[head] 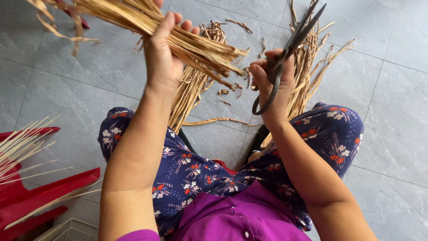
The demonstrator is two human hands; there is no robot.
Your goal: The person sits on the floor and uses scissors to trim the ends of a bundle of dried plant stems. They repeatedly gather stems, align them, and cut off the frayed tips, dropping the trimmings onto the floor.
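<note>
My left hand (163, 57) grips a thick bundle of dry tan straw strips (133, 18) that runs from the upper left down to cut ends near the middle. My right hand (275, 84) holds a pair of dark scissors (292, 42), blades pointing up and to the right and nearly together, just right of the bundle's ends. More dry strips (192, 89) lie in piles on the grey tile floor (80, 76) below both hands, between my knees in blue floral trousers.
A second pile of strips (307, 67) lies behind the right hand, with small cut scraps (223, 92) scattered between the piles. At the left edge a red plastic stool (31, 196) carries thin pale sticks (22, 147).
</note>
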